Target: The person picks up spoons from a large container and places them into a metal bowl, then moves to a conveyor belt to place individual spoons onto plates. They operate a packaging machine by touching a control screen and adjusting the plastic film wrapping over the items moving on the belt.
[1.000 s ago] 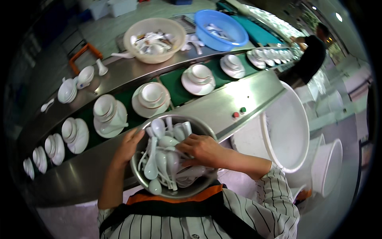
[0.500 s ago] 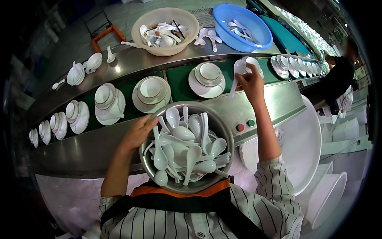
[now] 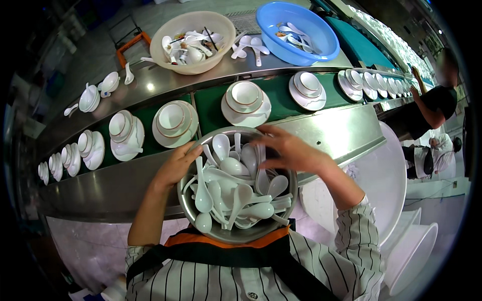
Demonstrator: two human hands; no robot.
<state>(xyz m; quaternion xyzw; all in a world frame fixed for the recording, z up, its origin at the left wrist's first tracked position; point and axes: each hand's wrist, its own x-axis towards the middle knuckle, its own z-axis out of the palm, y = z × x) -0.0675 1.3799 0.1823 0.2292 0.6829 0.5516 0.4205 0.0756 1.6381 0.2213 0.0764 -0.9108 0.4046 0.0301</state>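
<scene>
I'm likely picking soup spoons [image 3: 203, 195] mid-frame: left hand [image 3: 174, 164] clasping the steel bowl [image 3: 236, 238], right hand [image 3: 297, 151] spread, needing to pinch one.

Pale tiled floor [image 3: 85, 233] lies on both sides of a long stainless-steel desk [image 3: 339, 128] with an inset green belt [image 3: 209, 108], while a brightly lit, glittering panel [image 3: 384, 30] runs along the upper right.

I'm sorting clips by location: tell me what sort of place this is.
Probably a commercial dishware-handling area: a green conveyor belt carries matching dish sets, a metal bowl is full of white spoons, and a beige basin holds more.
</scene>
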